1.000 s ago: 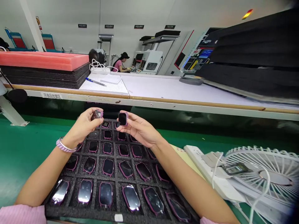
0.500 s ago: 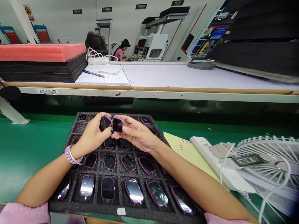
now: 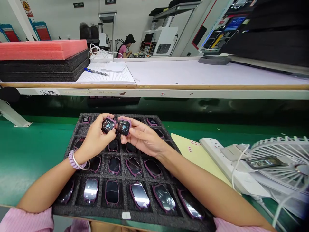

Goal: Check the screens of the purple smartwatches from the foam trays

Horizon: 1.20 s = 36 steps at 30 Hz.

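Watches (image 3: pixel 124 127) are glowing side by side above a foam tray (image 3: pixel 103 210), toward its far edge, left-hand grip (image 3: pixel 100 137) and right-hand grip (image 3: pixel 145 137) each grasping one; likely light, stiff and slick-faced, they are probably handling best by their sides.

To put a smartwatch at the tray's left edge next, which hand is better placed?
Probably the left hand: it holds a smartwatch and is nearer that tray edge than the right hand.

One tray (image 3: pixel 96 213); two held watches (image 3: pixel 124 127); six in front row; one fan (image 3: pixel 301 169).
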Each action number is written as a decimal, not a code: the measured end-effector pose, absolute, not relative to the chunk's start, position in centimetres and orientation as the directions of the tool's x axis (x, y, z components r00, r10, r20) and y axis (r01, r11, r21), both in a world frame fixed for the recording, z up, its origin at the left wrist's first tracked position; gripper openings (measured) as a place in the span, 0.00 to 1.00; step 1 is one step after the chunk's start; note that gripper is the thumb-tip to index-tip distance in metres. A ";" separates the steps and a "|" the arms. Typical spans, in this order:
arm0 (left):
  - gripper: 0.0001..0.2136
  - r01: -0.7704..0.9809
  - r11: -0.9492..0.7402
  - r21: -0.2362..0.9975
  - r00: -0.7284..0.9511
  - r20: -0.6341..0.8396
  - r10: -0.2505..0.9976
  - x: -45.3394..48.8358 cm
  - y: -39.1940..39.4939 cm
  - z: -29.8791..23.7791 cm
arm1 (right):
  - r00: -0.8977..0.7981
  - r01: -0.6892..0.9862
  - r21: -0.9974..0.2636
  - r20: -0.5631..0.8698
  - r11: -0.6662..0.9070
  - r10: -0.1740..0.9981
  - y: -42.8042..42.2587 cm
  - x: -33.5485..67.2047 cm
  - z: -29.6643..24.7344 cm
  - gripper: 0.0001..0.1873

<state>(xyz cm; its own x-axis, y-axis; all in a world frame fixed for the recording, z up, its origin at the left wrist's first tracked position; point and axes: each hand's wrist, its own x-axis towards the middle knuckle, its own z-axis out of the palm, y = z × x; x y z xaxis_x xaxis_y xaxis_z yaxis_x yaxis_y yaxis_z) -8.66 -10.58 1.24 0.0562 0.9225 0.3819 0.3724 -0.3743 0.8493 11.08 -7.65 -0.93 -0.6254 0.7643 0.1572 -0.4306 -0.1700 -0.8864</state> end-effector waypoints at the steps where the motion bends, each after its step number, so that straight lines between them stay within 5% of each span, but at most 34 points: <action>1: 0.17 0.369 -0.380 0.848 0.057 0.387 0.920 -8.6 -10.6 1.2 | -0.629 -0.433 -0.884 0.157 -0.175 0.762 -7.7 11.1 -0.9 0.28; 36: 0.19 0.338 -0.384 0.859 0.113 0.368 0.923 -8.5 -10.4 1.2 | -0.671 -0.466 -0.861 0.193 -0.204 0.716 -7.6 11.3 -1.0 0.28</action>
